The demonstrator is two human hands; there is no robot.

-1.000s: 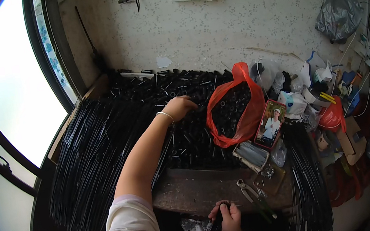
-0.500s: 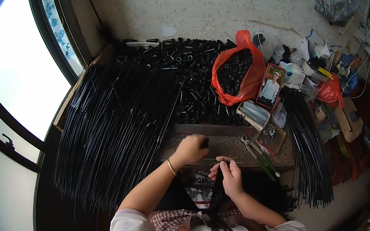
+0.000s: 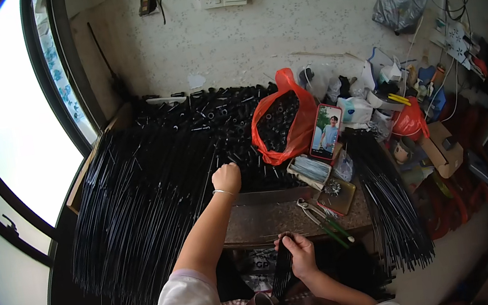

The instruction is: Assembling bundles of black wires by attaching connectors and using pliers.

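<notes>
My left hand (image 3: 226, 177) is stretched forward over the heap of black thin rods (image 3: 137, 192), its fingers curled down among small black caps (image 3: 235, 135) at the heap's right side; what it holds is hidden. My right hand (image 3: 298, 251) is close to my body at the front edge of the brown work board (image 3: 266, 221), gripping a bundle of black rods (image 3: 283, 268) that hangs down toward my lap. A thin bracelet circles my left wrist.
A red plastic bag (image 3: 286, 121) of black caps stands behind the board. A phone (image 3: 326, 131) leans beside it. Pliers (image 3: 322, 219) and a small tin (image 3: 337, 192) lie on the board. Another rod bundle (image 3: 387, 195) lies at right. A window is at left, clutter at right.
My left hand has gone from the board near my right hand forward to the black caps. My right hand stays low with the rod bundle. The view has tilted up slightly.
</notes>
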